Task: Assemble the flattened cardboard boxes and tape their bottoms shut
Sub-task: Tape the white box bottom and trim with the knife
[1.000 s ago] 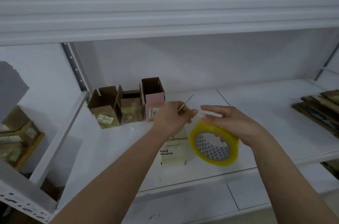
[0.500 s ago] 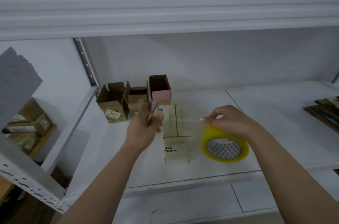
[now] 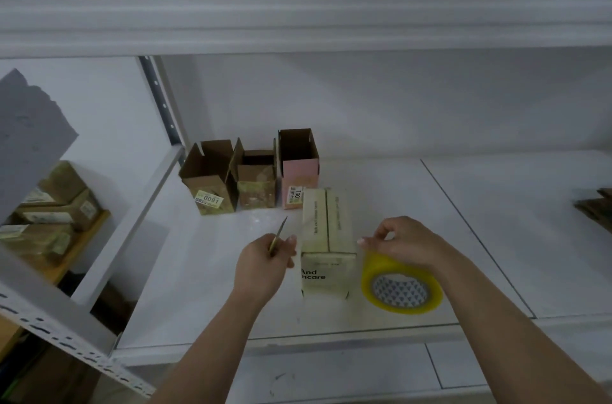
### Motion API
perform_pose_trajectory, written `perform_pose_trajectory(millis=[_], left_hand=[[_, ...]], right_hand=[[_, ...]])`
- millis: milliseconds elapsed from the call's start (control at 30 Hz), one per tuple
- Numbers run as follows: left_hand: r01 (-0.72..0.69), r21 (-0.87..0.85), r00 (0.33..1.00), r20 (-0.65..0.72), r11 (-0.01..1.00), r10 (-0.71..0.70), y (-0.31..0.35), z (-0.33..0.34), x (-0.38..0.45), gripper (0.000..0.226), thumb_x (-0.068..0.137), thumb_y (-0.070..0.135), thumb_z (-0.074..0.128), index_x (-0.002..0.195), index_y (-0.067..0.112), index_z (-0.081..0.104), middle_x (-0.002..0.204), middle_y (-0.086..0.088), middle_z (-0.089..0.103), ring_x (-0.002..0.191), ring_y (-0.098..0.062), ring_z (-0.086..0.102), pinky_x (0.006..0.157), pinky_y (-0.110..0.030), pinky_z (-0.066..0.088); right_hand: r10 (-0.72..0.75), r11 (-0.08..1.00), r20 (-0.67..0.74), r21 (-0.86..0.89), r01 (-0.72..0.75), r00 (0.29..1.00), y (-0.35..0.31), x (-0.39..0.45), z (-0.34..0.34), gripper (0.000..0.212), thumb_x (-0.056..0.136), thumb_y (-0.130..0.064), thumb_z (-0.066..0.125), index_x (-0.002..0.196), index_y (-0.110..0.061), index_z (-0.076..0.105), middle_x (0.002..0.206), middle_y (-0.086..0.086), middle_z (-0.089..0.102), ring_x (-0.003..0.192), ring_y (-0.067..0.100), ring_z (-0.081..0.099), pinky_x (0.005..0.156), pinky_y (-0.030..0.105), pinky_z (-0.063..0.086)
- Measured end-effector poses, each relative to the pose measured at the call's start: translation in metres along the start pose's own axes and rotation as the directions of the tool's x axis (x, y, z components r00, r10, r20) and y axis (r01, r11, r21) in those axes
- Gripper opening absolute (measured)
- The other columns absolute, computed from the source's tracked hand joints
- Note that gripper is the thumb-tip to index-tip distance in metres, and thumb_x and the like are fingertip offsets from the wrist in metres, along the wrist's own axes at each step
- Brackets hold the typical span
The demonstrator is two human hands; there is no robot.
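At the frame's centre, the left hand (image 3: 265, 258) is pinching a thin blade (image 3: 278, 235) beside the light, crushable cream cardboard box (image 3: 326, 238), best steadied by its stiffer edges, while the right hand (image 3: 402, 243) is gripping the yellow tape roll (image 3: 400, 287).

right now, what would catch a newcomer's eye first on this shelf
The bright yellow tape roll stands out, held by the right hand at the shelf's front beside a pale cream box lying with its flap seam up. Left of that box, the left hand pinches a thin blade. Behind, three open boxes stand in a row, the pink box rightmost.
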State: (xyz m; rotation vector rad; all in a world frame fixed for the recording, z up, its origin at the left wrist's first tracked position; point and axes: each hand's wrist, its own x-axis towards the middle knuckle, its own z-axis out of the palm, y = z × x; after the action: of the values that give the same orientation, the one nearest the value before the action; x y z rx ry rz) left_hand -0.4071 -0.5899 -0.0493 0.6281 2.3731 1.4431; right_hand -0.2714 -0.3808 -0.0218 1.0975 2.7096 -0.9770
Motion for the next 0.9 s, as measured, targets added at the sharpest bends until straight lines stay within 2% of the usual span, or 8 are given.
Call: perform_pose_trajectory(millis=[167, 267, 400, 533, 633, 767, 833, 900], left_hand=[[0.092, -0.243, 0.996, 0.032, 0.966, -0.087, -0.010, 0.023, -0.009, 0.037, 0.099, 0.036, 0.049, 0.069, 0.013, 0.054, 0.065, 0.002, 0.056, 0.061, -0.011, 0.050, 0.060, -0.026, 0.039], [0.161, -0.253, 0.986, 0.080, 0.954, -0.146, -0.020, 0.033, -0.010, 0.045, 0.099, 0.046, 0.044, 0.068, 0.013, 0.050, 0.060, 0.003, 0.049, 0.055, -0.011, 0.042, 0.054, -0.026, 0.034], [0.352, -0.258, 0.933, 0.177, 0.900, -0.315, -0.052, 0.055, -0.026, 0.053, 0.097, 0.055, 0.036, 0.063, 0.015, 0.044, 0.057, 0.001, 0.042, 0.050, -0.012, 0.034, 0.050, -0.026, 0.025], [0.374, -0.188, 0.923, 0.170, 0.908, -0.345, -0.062, 0.046, -0.018, 0.046, 0.093, 0.053, 0.050, 0.072, 0.012, 0.051, 0.062, -0.002, 0.045, 0.055, -0.017, 0.038, 0.057, -0.028, 0.031], [0.271, -0.181, 0.959, 0.131, 0.945, -0.250, -0.043, 0.019, -0.002, 0.043, 0.088, 0.054, 0.058, 0.077, 0.013, 0.051, 0.066, 0.000, 0.047, 0.058, -0.016, 0.040, 0.061, -0.031, 0.037], [0.037, -0.301, 0.988, 0.156, 0.953, 0.011, 0.021, -0.002, 0.016, 0.031, 0.099, 0.044, 0.044, 0.092, 0.015, 0.053, 0.075, 0.001, 0.048, 0.058, -0.009, 0.040, 0.056, -0.023, 0.035], [-0.122, -0.261, 0.951, 0.244, 0.958, 0.188, 0.053, 0.003, 0.020, 0.024, 0.104, 0.034, 0.035, 0.098, 0.016, 0.050, 0.076, -0.001, 0.048, 0.054, -0.003, 0.041, 0.052, -0.017, 0.037], [-0.178, -0.236, 0.885, 0.386, 0.955, 0.260, 0.073, 0.017, 0.019, 0.028, 0.106, 0.031, 0.031, 0.097, 0.015, 0.052, 0.069, 0.000, 0.052, 0.049, -0.002, 0.043, 0.049, -0.017, 0.038]], right_hand=[[-0.013, 0.978, 0.035, 0.209, 0.005, 0.999, 0.009, 0.003, 0.020, 0.042, 0.079, -0.063, 0.066, 0.095, -0.025, 0.065, 0.100, -0.004, 0.063, 0.092, 0.012, 0.059, 0.079, 0.031, 0.049], [-0.006, 0.969, 0.033, 0.247, -0.002, 0.999, 0.010, 0.004, 0.021, 0.041, 0.078, -0.063, 0.066, 0.093, -0.025, 0.066, 0.095, -0.006, 0.063, 0.090, 0.010, 0.059, 0.077, 0.030, 0.050], [0.000, 0.973, 0.034, 0.232, -0.008, 0.999, 0.010, 0.004, 0.022, 0.042, 0.077, -0.065, 0.066, 0.095, -0.026, 0.065, 0.095, -0.007, 0.063, 0.090, 0.012, 0.060, 0.082, 0.033, 0.052], [0.013, 0.974, 0.025, 0.226, -0.018, 1.000, 0.012, 0.006, 0.020, 0.045, 0.075, -0.068, 0.066, 0.094, -0.026, 0.065, 0.096, -0.006, 0.064, 0.093, 0.013, 0.060, 0.088, 0.038, 0.053], [0.006, 0.975, 0.028, 0.220, -0.012, 1.000, 0.012, 0.006, 0.020, 0.048, 0.073, -0.069, 0.066, 0.094, -0.026, 0.066, 0.096, -0.008, 0.063, 0.093, 0.012, 0.060, 0.089, 0.037, 0.052], [-0.002, 0.968, 0.039, 0.249, -0.008, 0.999, 0.009, 0.004, 0.018, 0.050, 0.075, -0.064, 0.068, 0.099, -0.021, 0.068, 0.095, -0.007, 0.062, 0.088, 0.008, 0.058, 0.078, 0.029, 0.048], [-0.001, 0.964, 0.041, 0.266, -0.010, 0.999, 0.008, 0.003, 0.015, 0.049, 0.075, -0.063, 0.069, 0.098, -0.020, 0.068, 0.093, -0.008, 0.061, 0.086, 0.005, 0.056, 0.072, 0.026, 0.046], [-0.003, 0.962, 0.046, 0.272, -0.010, 0.999, 0.008, 0.003, 0.014, 0.048, 0.076, -0.063, 0.069, 0.097, -0.020, 0.068, 0.091, -0.010, 0.060, 0.084, 0.003, 0.055, 0.068, 0.023, 0.044]])
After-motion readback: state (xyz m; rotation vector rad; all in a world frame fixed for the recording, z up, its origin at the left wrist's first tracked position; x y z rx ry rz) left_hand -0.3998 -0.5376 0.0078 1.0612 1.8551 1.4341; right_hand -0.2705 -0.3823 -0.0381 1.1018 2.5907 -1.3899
